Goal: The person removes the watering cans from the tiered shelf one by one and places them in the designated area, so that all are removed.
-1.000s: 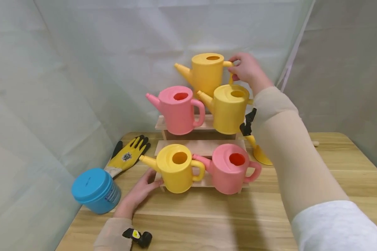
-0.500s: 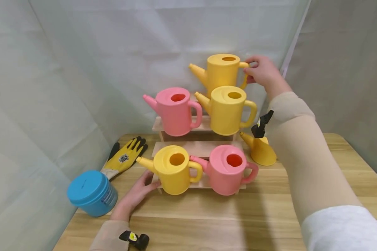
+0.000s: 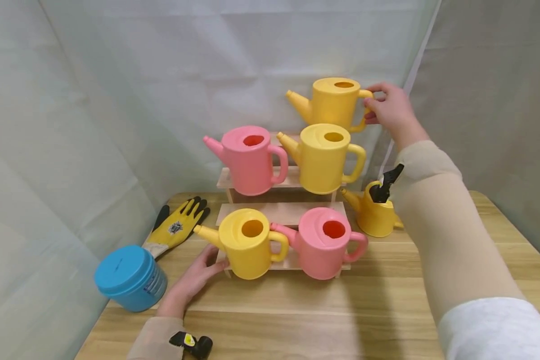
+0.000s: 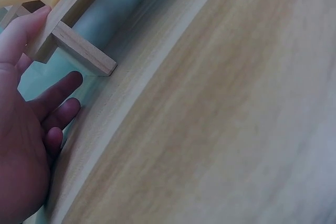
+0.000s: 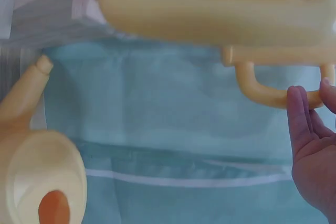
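Note:
Up on the top tier of a wooden tiered stand (image 3: 288, 212), my right hand (image 3: 393, 111) pinches the handle of a yellow watering can (image 3: 334, 102), its spout pointing left. The right wrist view shows the fingertips on the handle's lower bend (image 5: 268, 95). One tier down stand a pink watering can (image 3: 252, 162) and another yellow one (image 3: 322, 160), which hides the held can's base. On the lowest tier are a yellow can (image 3: 247, 247) and a pink can (image 3: 322, 245). My left hand (image 3: 195, 275) touches that tier's left end with the thumb, its other fingers loosely extended beside the leg (image 4: 84, 51).
A further yellow watering can (image 3: 375, 215) stands on the wooden table (image 3: 297, 330) right of the stand, partly behind my right forearm. To the left are a blue lidded tub (image 3: 130, 277) and a yellow-and-black glove (image 3: 177, 225). Pale cloth (image 3: 184, 75) hangs behind.
My right hand has moved right with the yellow watering can along the top tier. The yellow can on the table has come more into view. My left hand stays at the stand.

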The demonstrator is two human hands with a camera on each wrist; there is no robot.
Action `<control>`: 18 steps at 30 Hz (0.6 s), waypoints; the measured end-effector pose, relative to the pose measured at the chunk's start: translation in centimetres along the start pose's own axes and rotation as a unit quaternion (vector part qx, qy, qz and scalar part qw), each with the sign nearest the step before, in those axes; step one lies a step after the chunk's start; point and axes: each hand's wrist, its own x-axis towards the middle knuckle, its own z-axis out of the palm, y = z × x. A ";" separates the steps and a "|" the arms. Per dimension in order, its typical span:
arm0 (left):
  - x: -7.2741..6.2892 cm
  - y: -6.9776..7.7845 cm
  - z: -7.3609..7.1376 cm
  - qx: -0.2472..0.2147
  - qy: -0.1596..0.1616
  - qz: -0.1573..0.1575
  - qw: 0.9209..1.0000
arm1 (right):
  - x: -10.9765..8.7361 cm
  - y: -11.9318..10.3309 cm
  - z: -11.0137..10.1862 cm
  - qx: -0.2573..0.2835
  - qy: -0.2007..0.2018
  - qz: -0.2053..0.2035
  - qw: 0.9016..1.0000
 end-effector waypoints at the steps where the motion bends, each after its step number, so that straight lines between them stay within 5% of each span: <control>1: 0.1 -0.1 0.0 0.002 0.000 0.002 1.000 | 0.0 0.1 -0.3 0.003 0.004 0.001 1.000; 18: 0.3 -0.5 -0.3 0.006 -0.004 0.022 1.000 | -1.1 4.7 -5.1 0.050 0.148 -0.001 0.988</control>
